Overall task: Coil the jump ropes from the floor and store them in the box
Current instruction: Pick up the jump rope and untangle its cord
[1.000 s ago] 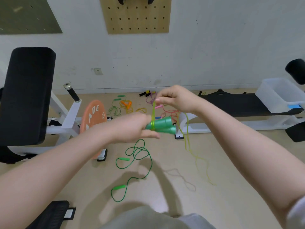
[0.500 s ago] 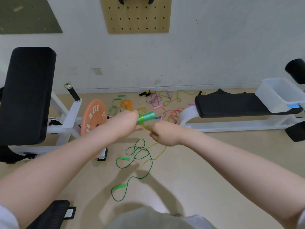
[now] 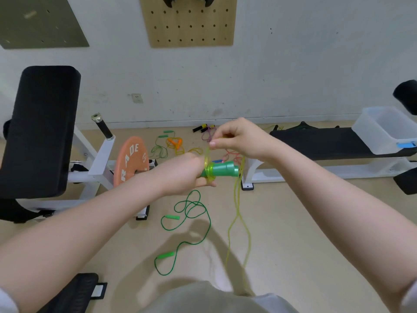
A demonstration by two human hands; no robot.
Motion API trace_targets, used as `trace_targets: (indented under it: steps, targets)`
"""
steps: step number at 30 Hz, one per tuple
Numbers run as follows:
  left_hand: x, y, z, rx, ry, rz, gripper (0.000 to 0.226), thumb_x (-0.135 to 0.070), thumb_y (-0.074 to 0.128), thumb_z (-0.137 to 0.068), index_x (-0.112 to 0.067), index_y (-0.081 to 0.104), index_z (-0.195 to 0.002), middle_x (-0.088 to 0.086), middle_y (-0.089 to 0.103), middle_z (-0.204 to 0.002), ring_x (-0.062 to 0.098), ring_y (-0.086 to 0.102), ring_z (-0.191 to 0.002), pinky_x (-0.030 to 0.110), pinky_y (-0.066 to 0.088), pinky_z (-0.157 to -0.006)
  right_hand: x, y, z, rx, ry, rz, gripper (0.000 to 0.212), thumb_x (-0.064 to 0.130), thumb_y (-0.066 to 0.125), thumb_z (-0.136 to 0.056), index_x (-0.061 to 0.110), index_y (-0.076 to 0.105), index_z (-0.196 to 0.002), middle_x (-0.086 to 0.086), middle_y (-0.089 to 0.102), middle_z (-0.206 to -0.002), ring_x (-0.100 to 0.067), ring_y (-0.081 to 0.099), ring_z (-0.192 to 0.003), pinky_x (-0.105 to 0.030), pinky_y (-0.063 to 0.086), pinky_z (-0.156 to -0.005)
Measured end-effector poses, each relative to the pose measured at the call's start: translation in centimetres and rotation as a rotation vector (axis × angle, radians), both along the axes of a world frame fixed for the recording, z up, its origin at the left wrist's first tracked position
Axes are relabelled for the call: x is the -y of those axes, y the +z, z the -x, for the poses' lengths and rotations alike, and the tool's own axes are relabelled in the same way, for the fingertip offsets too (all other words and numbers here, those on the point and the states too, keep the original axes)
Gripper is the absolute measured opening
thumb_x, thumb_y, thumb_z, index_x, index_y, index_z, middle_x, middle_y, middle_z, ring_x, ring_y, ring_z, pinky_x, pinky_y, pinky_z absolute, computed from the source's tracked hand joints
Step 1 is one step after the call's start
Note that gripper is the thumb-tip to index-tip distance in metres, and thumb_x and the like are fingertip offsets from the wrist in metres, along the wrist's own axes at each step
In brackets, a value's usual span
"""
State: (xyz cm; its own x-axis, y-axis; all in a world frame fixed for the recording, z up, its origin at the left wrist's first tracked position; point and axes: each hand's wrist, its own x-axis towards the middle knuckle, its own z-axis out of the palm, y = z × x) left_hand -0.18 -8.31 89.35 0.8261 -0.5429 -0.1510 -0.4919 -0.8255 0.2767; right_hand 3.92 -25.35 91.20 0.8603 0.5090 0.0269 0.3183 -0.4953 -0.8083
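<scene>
Left hand (image 3: 187, 171) clamped round green handles (image 3: 222, 171), held mid-air at frame centre. Right hand (image 3: 239, 138) at 1 o'clock from handles, pinching yellow-green cord (image 3: 237, 199); few turns wound at handle necks, long loop dangling toward 6 o'clock. Cord thin, limp, light, likely springy; judge best pinched close to handles, kept taut. Box (image 3: 383, 129) on bench, 3 o'clock. Green rope (image 3: 191, 224) on floor.

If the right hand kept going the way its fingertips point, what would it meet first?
The right hand points left and slightly down, pinching the yellow-green rope. Probably the left hand gripping the green handles first, though depth is unclear.
</scene>
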Motion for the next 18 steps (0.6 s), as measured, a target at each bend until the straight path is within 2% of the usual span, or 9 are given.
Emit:
trace_targets:
  steps: [3, 5, 6, 8, 10, 12, 14, 16, 18]
  targets:
    - [0.0, 0.8, 0.7, -0.018, 0.066, 0.24, 0.034, -0.036, 0.066, -0.083, -0.013, 0.058, -0.107, 0.003, 0.063, -0.086, 0.021, 0.054, -0.079, 0.029, 0.041, -0.071, 0.3, -1.8, 0.4, -0.213, -0.001, -0.217, 0.021, 0.01, 0.06, -0.089, 0.01, 0.066, -0.069, 0.012, 0.057, -0.051, 0.004, 0.045, -0.048, -0.011, 0.035, -0.049]
    - [0.0, 0.8, 0.9, -0.035, 0.107, 0.303, 0.036, -0.035, 0.069, -0.08, -0.013, 0.058, -0.106, 0.002, 0.062, -0.088, 0.02, 0.056, -0.083, 0.028, 0.038, -0.07, -0.1, -2.9, 0.7, -0.282, 0.027, -0.298, 0.031, 0.001, 0.058, -0.087, 0.021, 0.067, -0.065, 0.014, 0.06, -0.049, -0.002, 0.048, -0.05, -0.015, 0.036, -0.05]
    - [0.0, 0.7, 0.9, -0.045, 0.157, 0.31, 0.04, -0.037, 0.071, -0.079, -0.013, 0.054, -0.106, 0.001, 0.06, -0.087, 0.02, 0.055, -0.083, 0.028, 0.036, -0.067, -0.4, -3.5, 0.8, -0.268, 0.014, -0.296, 0.038, -0.003, 0.057, -0.083, 0.027, 0.068, -0.062, 0.014, 0.058, -0.048, -0.006, 0.045, -0.051, -0.018, 0.033, -0.051]
    - [-0.1, 0.7, 0.5, -0.085, 0.287, 0.298, 0.052, -0.041, 0.073, -0.074, -0.015, 0.041, -0.105, -0.001, 0.053, -0.081, 0.015, 0.051, -0.074, 0.023, 0.033, -0.056, -0.9, -4.3, 0.8, -0.211, -0.063, -0.203, 0.04, -0.005, 0.053, -0.079, 0.024, 0.06, -0.053, 0.012, 0.05, -0.042, -0.006, 0.037, -0.046, -0.02, 0.027, -0.049]
    - [-0.3, 0.3, 0.2, -0.151, 0.383, 0.298, 0.059, -0.041, 0.075, -0.072, -0.017, 0.031, -0.104, -0.005, 0.044, -0.072, 0.009, 0.041, -0.062, 0.02, 0.028, -0.049, -1.5, -5.4, 1.0, -0.165, -0.136, -0.099, 0.043, 0.001, 0.052, -0.083, 0.022, 0.046, -0.045, 0.009, 0.042, -0.04, -0.004, 0.032, -0.04, -0.022, 0.027, -0.047]
    - [-0.4, -0.2, 0.2, -0.213, 0.411, 0.3, 0.063, -0.04, 0.075, -0.072, -0.019, 0.028, -0.108, -0.006, 0.043, -0.07, 0.007, 0.039, -0.058, 0.02, 0.026, -0.048, -1.7, -6.1, 1.7, -0.183, -0.155, -0.063, 0.047, 0.007, 0.051, -0.085, 0.023, 0.046, -0.041, 0.008, 0.041, -0.04, -0.003, 0.033, -0.04, -0.02, 0.03, -0.046]
    - [-0.4, -0.6, 0.1, -0.258, 0.427, 0.348, 0.064, -0.039, 0.075, -0.073, -0.021, 0.028, -0.111, -0.004, 0.048, -0.073, 0.008, 0.04, -0.056, 0.023, 0.029, -0.049, -1.8, -6.4, 2.4, -0.183, -0.072, 0.011, 0.044, 0.012, 0.047, -0.092, 0.025, 0.052, -0.05, 0.008, 0.043, -0.043, -0.002, 0.036, -0.04, -0.017, 0.032, -0.047]
    - [-0.5, -0.8, -0.4, -0.302, 0.504, 0.473, 0.063, -0.037, 0.076, -0.074, -0.025, 0.028, -0.113, -0.002, 0.052, -0.073, 0.014, 0.038, -0.052, 0.025, 0.03, -0.047, -2.1, -6.4, 3.0, -0.161, 0.048, 0.147, 0.032, 0.02, 0.038, -0.099, 0.02, 0.061, -0.076, 0.009, 0.046, -0.053, -0.002, 0.04, -0.044, -0.014, 0.033, -0.049]
    - [-0.7, -0.9, -0.9, -0.285, 0.545, 0.453, 0.063, -0.036, 0.075, -0.075, -0.023, 0.028, -0.115, -0.001, 0.049, -0.071, 0.014, 0.037, -0.051, 0.026, 0.029, -0.046, -2.6, -6.1, 3.3, -0.1, 0.13, 0.303, 0.031, 0.02, 0.033, -0.101, 0.011, 0.061, -0.09, 0.003, 0.054, -0.062, -0.011, 0.048, -0.056, -0.019, 0.034, -0.055]
